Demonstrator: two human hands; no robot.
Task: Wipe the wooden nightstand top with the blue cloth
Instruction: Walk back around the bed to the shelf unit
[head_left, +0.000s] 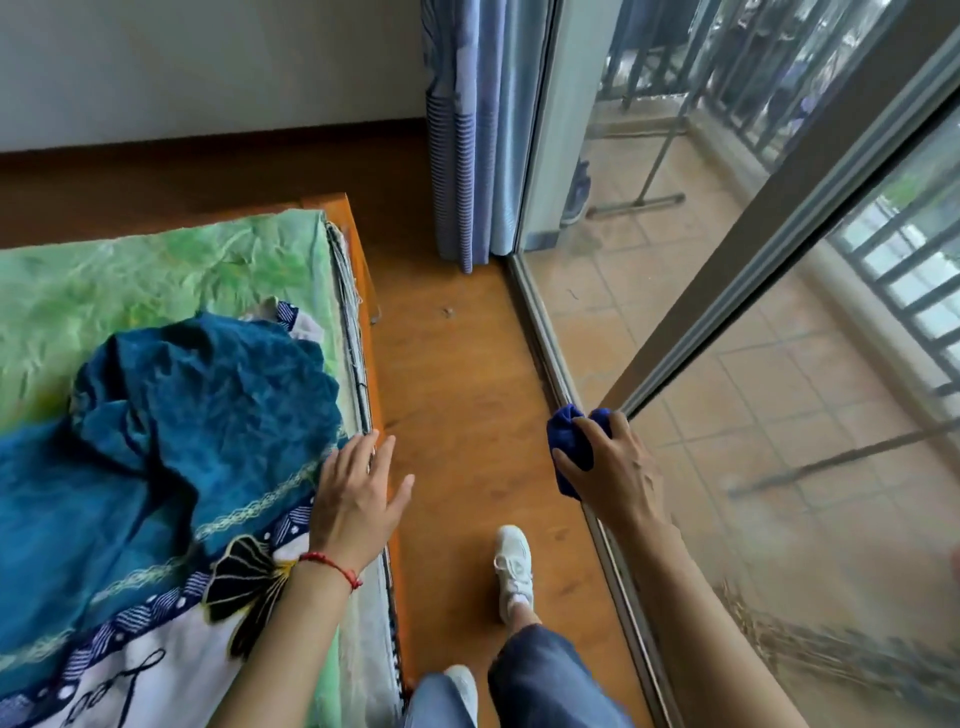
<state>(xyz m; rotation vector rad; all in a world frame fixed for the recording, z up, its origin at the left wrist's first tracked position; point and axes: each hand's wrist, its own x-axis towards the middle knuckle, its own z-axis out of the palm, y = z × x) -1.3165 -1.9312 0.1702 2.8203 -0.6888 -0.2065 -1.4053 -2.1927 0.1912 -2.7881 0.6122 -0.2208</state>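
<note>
Blue cloth (571, 447) bunched in the right hand (615, 467)'s clenched grip.
Left hand (358, 493) relaxed beside the bed (358, 249); no nightstand in view.

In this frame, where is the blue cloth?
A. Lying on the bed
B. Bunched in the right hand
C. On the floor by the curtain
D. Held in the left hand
B: the right hand has its fingers curled around the bunched blue cloth, while the left hand is open and holds nothing.
</note>
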